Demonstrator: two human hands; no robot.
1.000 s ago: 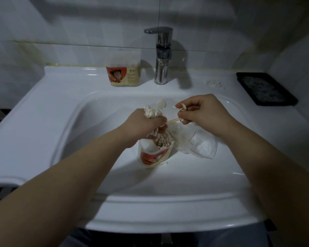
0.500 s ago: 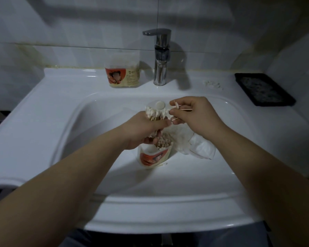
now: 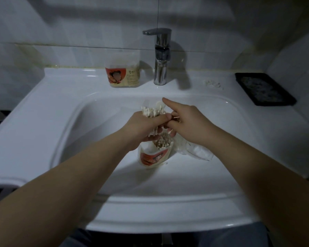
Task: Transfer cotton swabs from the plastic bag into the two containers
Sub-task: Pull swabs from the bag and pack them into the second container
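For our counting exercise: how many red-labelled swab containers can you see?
2. The ledge container stands left of the tap; the basin container sits below the left hand, holding swabs. None appears hidden.

Home bathroom: white washbasin (image 3: 43, 111), chrome tap (image 3: 160, 56), tiled wall (image 3: 78, 24).

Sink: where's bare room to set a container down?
Free: left deck beside the ledge container; basin floor between the basin container and near rim. Crowded: basin middle, with left hand, right hand, swabs, bag.
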